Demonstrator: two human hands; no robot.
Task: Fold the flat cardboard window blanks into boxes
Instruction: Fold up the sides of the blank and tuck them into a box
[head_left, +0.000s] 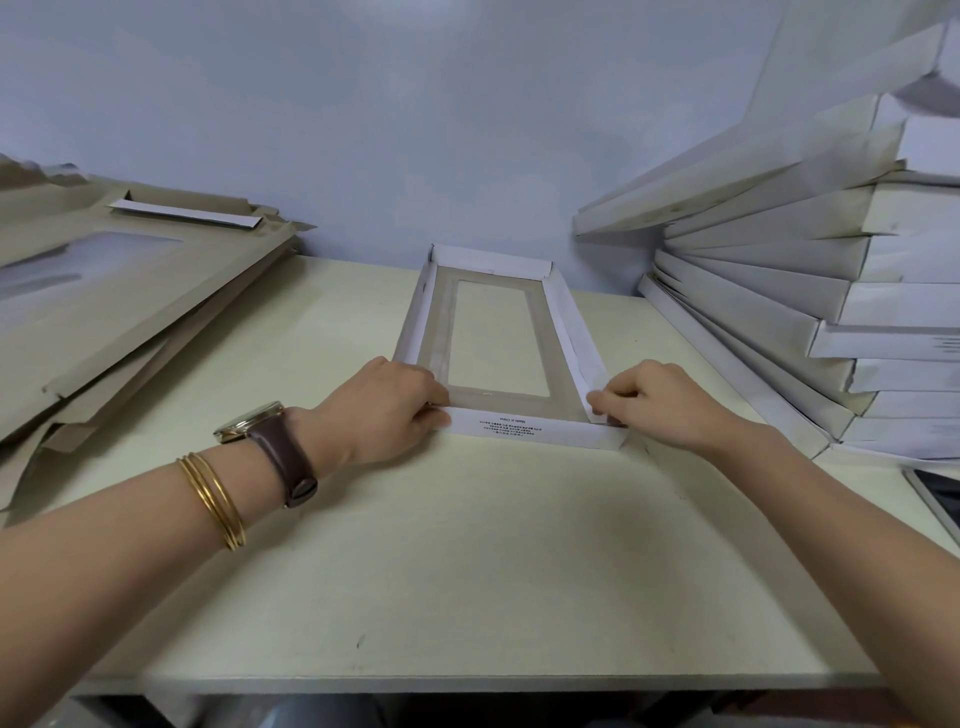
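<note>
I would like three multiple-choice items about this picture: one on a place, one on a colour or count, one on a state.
1. Where does the stack of folded boxes stand?
A. on the person's right
B. on the person's left
C. under the table

2. What colour is the watch strap on the left wrist?
A. green
B. brown
C. white

3. In what state is the box between the hands?
A. flat, unfolded
B. closed with a lid
C. walls up, both hands at its near corners

Answers:
1 A, the white stack rises at the right, while the flat blanks lie at the left.
2 B, the strap is dark brown.
3 C, the left hand and right hand pinch the near corners.
</note>
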